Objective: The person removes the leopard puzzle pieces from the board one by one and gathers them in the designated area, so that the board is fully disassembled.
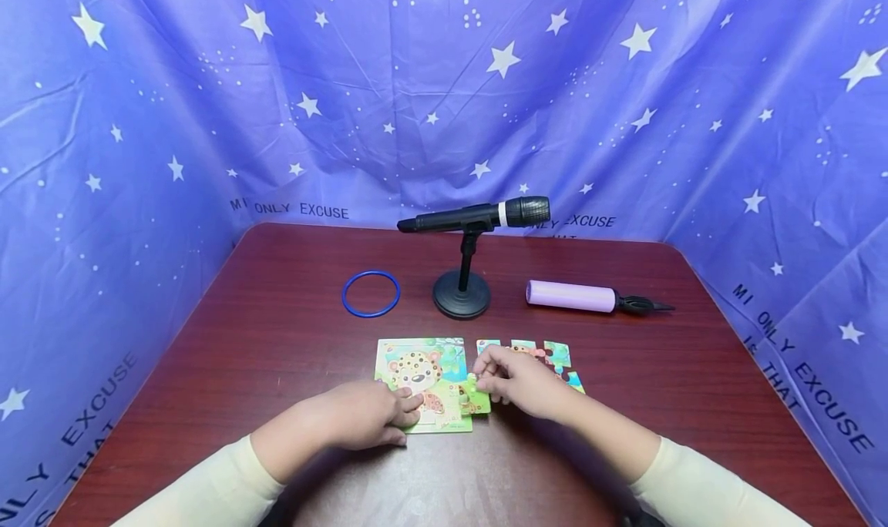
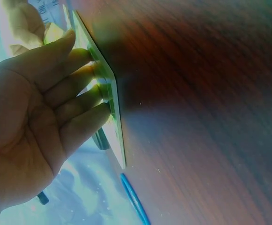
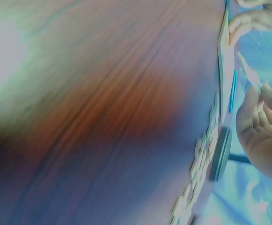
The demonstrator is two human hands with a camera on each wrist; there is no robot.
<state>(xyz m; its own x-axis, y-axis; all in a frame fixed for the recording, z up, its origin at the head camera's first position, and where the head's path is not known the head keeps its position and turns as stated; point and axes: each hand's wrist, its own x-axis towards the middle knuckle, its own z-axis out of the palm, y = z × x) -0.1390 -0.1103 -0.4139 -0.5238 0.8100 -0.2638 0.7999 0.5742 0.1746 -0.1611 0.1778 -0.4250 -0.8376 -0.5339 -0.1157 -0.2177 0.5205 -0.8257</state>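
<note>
A puzzle board [image 1: 454, 348] with a spotted cartoon leopard lies flat on the table near its front. My left hand [image 1: 361, 414] rests its fingertips on the board's left part; in the left wrist view the fingers [image 2: 77, 77] are nearly straight and lie over the board's face. Between thumb and fingertips, my right hand [image 1: 523, 380] pinches a green puzzle piece [image 1: 477, 398] at the board's right edge. The right wrist view shows that piece [image 3: 249, 70] tilted and raised above the board. Several loose puzzle pieces [image 1: 557, 353] lie right of the board, partly hidden behind the right hand.
Behind the board stands a black microphone [image 1: 451, 219] on a round-based stand [image 1: 461, 294]. A blue ring [image 1: 371, 315] lies left of it, and a lilac hand pump [image 1: 572, 296] with a black nozzle lies to the right. A starry blue curtain [image 1: 388, 72] surrounds the table [image 1: 291, 280].
</note>
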